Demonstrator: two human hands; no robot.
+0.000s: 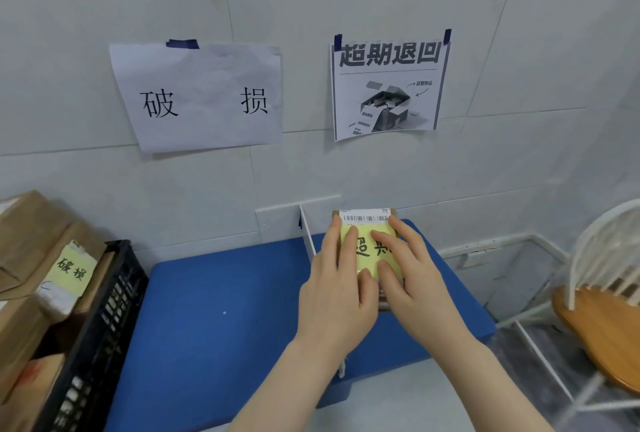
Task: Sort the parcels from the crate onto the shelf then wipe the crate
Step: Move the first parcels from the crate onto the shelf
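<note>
**Both hands flat on a labelled parcel, right of the divider**

At lower centre-right of the frame, a small brown cardboard parcel [367,224] with a barcode label and a yellow handwritten note lies on the blue shelf surface [214,300], just right of a thin white divider [307,234]. The left hand [337,288] and right hand [412,279] rest on it, fingers straight, each grip released. At lower left, a black slatted plastic crate [104,321] holds more brown parcels [31,251]. Two paper signs [197,99] hang on the white tiled wall above.
</note>
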